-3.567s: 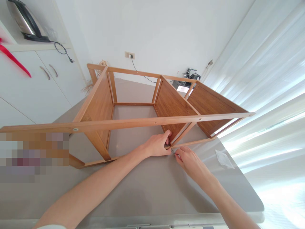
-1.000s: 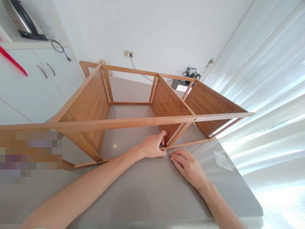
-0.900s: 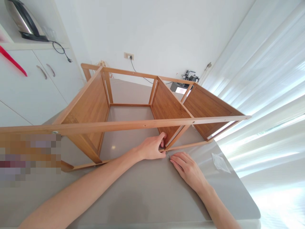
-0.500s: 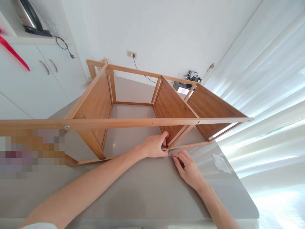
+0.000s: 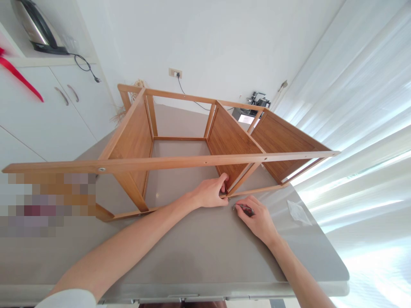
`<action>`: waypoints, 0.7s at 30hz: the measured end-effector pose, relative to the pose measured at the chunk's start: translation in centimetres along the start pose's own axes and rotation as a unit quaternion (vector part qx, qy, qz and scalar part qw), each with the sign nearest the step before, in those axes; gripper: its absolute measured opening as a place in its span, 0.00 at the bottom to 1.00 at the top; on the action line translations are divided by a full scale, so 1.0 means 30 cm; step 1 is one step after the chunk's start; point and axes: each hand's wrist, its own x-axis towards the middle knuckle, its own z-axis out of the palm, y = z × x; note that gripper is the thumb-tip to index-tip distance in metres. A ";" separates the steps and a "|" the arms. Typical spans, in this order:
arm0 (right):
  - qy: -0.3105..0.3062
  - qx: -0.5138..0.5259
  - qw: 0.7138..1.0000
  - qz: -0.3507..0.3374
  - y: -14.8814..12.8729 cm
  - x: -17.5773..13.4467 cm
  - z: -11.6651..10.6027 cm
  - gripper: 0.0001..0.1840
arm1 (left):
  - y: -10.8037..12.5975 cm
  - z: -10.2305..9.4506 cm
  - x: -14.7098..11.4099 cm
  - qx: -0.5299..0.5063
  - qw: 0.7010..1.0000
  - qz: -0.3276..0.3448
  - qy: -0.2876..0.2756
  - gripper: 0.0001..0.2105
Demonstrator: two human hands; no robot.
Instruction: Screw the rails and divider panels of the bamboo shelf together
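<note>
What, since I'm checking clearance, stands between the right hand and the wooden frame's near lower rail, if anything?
Nothing visible does. A small open gap separates the right hand, holding a thin metal tool, from the near lower rail of the wooden frame; the left hand grips that rail just left of the gap.

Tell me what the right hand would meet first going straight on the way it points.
Probably the left hand, whose fingertips lie just ahead at the lower rail; the right hand points forward and leftward toward them. Depth is unclear, so it might meet the rail first.
</note>
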 end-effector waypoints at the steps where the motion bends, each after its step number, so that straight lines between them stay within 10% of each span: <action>1: -0.001 -0.005 1.000 0.000 0.001 0.000 0.000 0.10 | 0.002 -0.001 0.000 0.000 1.000 -0.001 -0.002 0.22; 21: -0.080 -0.048 0.993 -0.069 -0.015 0.006 -0.009 0.12 | 0.004 0.001 0.001 0.001 1.000 -0.002 -0.001 0.22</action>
